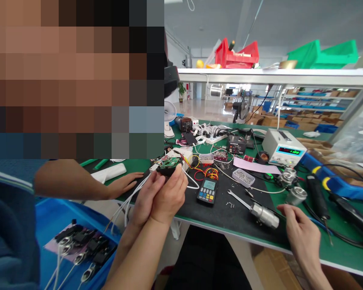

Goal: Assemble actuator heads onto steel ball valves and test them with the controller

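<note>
Toward the left, my left hand [171, 197] is closed around the lower edge of a green circuit board [171, 162] in a black housing. Another hand [147, 197] presses in beside it on the same housing; whose it is I cannot tell. At the right, my right hand [302, 231] has its fingers pinched together beside a thin black cable or rod [266, 207]; what the fingertips hold is hidden. Just left of them lies a metal cylinder [264, 215], with an open-end wrench [238, 199] against it. A black keypad meter [207, 191] sits on the dark mat.
A co-worker's hand [125, 184] rests on the table edge at left. Below is a blue bin [109, 245] of cabled parts. Screw trays [243, 178], a power supply [284, 147], metal fittings [296, 196] and black hand tools [317, 197] crowd the bench under a shelf [260, 74].
</note>
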`<state>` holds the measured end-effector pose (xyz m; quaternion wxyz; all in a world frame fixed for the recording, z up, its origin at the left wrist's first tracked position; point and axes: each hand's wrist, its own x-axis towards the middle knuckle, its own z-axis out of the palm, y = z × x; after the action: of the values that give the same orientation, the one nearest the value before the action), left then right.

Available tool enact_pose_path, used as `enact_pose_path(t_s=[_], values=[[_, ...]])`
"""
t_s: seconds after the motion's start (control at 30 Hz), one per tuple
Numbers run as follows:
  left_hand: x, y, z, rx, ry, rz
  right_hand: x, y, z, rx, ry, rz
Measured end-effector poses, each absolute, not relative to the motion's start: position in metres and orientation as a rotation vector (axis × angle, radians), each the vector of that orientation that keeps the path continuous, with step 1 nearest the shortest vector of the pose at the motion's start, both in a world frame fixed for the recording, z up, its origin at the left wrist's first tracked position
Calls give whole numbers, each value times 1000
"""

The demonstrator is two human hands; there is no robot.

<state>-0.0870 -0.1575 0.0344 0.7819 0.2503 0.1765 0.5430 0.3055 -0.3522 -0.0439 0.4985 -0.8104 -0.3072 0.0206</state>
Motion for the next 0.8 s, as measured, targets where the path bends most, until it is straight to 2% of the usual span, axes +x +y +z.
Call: enact_pose_path(t_s=[0.27,0.43,0.53,0.63,0.8], values=[[-93,-170,50,676,489,1197,305,-351,-43,-1961,-799,-29],[-96,-172,57,764,566,1202,287,-359,-28,-1923,-956,-234],[-95,-173,53,792,610,1204,256,-361,-2,-1800,-1203,-322],[-97,-176,49,813,652,1215,216,-348,21,-1464,-1661,-296],[-105,-179,45,839,718,1233,171,-300,13,-1372,-1951,-159]])
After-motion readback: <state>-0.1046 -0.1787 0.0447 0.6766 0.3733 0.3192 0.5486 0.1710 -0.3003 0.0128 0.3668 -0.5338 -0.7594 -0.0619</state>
